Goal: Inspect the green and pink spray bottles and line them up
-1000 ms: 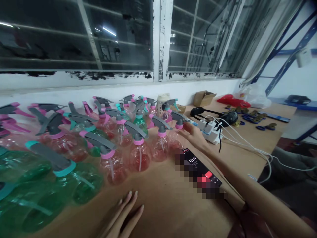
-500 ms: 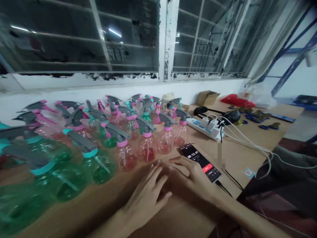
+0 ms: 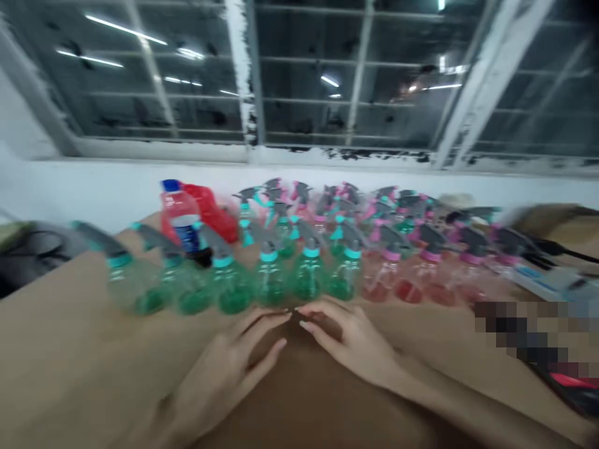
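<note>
**Spray bottles (image 3: 307,284) in a row, your left hand (image 3: 234,358) and right hand (image 3: 355,343) empty before them**

Your two hands reach in from the bottom of the view over a brown table (image 3: 70,337). Both are loosely open, fingers slightly curved, holding nothing. Their fingertips point toward each other and nearly meet at the centre, just in front of the bottles; whether either hand rests on the table you cannot tell from this angle.

The front row stands upright: six green bottles with teal collars from the left, then four pink ones (image 3: 429,288) with pink collars to the right, all with grey trigger heads. More spray bottles crowd behind, blurred. At the rear left stands a red bottle with a blue cap (image 3: 171,186), beside a bright red item (image 3: 213,209). At the right edge lies a white power strip (image 3: 538,282). Barred windows (image 3: 304,81) fill the background.
</note>
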{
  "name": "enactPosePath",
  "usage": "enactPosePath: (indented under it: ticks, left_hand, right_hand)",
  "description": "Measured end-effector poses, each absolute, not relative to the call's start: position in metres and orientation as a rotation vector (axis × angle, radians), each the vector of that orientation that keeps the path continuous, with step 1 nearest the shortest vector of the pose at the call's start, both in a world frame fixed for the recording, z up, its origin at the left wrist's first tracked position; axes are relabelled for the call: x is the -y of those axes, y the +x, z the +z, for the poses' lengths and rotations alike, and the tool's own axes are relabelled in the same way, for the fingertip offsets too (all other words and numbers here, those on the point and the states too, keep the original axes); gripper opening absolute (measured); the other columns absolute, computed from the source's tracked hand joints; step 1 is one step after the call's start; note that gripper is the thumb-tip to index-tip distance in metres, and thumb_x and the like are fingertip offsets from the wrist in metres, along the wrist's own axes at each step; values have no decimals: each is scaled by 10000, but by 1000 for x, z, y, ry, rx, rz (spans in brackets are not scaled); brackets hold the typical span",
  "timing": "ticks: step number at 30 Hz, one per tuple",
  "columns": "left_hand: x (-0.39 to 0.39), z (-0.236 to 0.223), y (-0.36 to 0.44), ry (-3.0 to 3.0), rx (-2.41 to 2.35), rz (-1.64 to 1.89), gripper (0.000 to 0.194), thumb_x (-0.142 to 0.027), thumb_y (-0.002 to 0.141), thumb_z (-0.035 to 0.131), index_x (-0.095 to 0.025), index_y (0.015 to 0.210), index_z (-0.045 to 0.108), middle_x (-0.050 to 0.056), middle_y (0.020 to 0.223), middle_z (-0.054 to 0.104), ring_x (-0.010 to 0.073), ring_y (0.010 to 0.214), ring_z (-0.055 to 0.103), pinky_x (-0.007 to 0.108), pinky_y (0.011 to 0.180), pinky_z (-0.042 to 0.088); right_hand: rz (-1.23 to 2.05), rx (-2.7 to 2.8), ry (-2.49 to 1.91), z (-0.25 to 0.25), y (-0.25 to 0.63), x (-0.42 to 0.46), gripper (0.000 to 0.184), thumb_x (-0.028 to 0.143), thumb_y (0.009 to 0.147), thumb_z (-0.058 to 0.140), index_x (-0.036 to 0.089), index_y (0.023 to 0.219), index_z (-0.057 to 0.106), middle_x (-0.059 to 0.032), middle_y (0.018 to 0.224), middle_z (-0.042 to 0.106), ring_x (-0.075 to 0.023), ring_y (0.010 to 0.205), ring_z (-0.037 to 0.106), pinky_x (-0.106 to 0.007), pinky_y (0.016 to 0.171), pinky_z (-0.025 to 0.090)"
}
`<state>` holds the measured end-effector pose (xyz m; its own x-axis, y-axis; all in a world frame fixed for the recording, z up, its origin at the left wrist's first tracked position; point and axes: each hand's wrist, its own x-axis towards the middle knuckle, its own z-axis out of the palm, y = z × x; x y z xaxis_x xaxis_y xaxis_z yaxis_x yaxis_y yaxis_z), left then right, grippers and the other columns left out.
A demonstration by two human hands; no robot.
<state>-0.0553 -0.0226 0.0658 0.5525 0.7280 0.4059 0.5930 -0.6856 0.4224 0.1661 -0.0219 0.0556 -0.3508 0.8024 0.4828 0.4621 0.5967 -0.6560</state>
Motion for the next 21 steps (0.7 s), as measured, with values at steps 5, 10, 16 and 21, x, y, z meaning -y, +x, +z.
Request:
enactPosePath:
  ticks: [5,10,16,21]
  left_hand:
    - [36,66,-183,1968,-1681,1307,251,-450,876,550,-252,1016,616,38,1015,642,217,782,654,296,564,548]
    - [6,44,-266,1704,-1851,1557,489,-492,739,651,-207,1109,506,79,1035,594,281,962,605,377,676,537]
    - [-52,12,-274,1756,-1810,1540,697,-372,667,818,-178,1239,472,127,1239,517,315,1125,520,432,849,484]
    - [-75,7,-272,1861,-1725,1568,291,-284,949,573,-162,1211,536,92,1203,551,239,984,601,432,811,507]
  right_hand:
    - [594,2033,-789,62,50,9,176,156,850,569,192,1015,622,-28,953,701,-139,827,663,-286,792,532]
    - [777,1972,-725,59,-33,4,236,169,823,589,169,1059,601,-65,1014,692,-142,828,665,-287,775,553]
    - [810,1974,-785,41,-69,-14,183,199,825,577,196,1007,598,-74,1012,691,-170,893,661,-328,770,559]
    - [838,1993,-895,25,-72,-34,277,212,802,602,180,1077,593,-107,1010,704,-207,857,686,-421,813,546]
